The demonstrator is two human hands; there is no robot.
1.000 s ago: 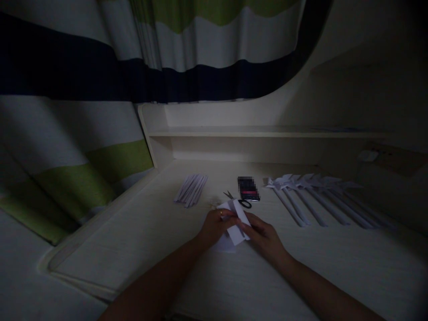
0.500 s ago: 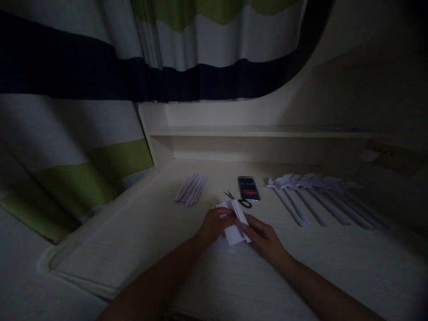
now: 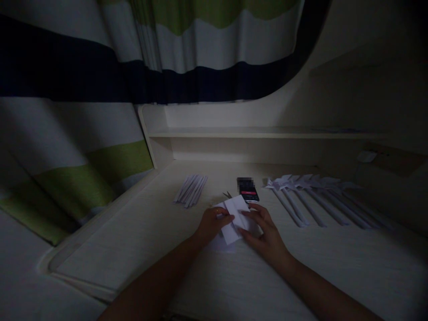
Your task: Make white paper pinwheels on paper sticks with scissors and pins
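A white piece of paper (image 3: 236, 206) with fold lines is held low over the desk, between my two hands. My left hand (image 3: 209, 225), with a ring on one finger, pinches its left side with the thumb on top. On the right side, my right hand (image 3: 269, 234) has its thumb and fingers on the paper, spread a little apart. More white paper (image 3: 222, 245) lies flat underneath. Just behind the held piece, the tips of a pair of scissors (image 3: 227, 195) stick out; their handles are mostly hidden.
A phone (image 3: 249, 196) with a lit screen lies beyond my hands. Several rolled paper sticks (image 3: 191, 191) lie to the left, and several paper pinwheels (image 3: 301, 189) on sticks to the right. A shelf (image 3: 240, 133) and a striped curtain (image 3: 207, 82) stand behind the desk.
The raised fold of the paper has been opened out, and it now lies flatter between my hands. My right hand's fingers have spread across it, and the scissor handles are now covered.
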